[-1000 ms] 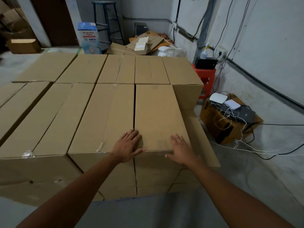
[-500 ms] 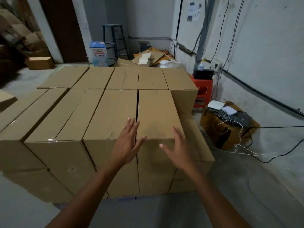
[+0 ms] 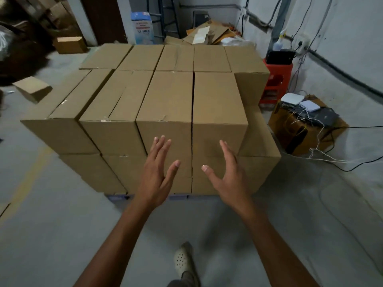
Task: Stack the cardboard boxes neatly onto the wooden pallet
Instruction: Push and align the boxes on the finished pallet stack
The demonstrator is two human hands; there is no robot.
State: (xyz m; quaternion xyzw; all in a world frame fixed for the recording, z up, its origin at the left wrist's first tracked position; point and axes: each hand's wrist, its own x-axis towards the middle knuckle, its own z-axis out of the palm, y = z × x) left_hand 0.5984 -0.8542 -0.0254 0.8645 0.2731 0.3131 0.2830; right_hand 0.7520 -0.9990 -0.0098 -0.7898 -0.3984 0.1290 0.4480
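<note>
A block of plain brown cardboard boxes [image 3: 165, 96] stands stacked in layers ahead of me, several across. Only a thin pale strip of the pallet [image 3: 180, 197] shows under the front row. The front right box [image 3: 217, 100] sits flush beside its neighbour, with a lower box [image 3: 263, 146] at the stack's right corner. My left hand [image 3: 157, 170] and my right hand [image 3: 228, 172] hover in the air in front of the stack, fingers spread and straight, holding nothing and touching no box.
A loose small box [image 3: 33, 90] lies on the floor to the left. At right stand a red crate [image 3: 277, 79] and a carton carrying routers and cables [image 3: 304, 121], with cords trailing over the floor. Flattened cardboard [image 3: 207, 34] and a stool sit behind. My shoe [image 3: 182, 259] is below.
Both hands have lifted off the top of the front right box and drawn back toward me. The view has pulled away from the stack, now showing its front face and the floor.
</note>
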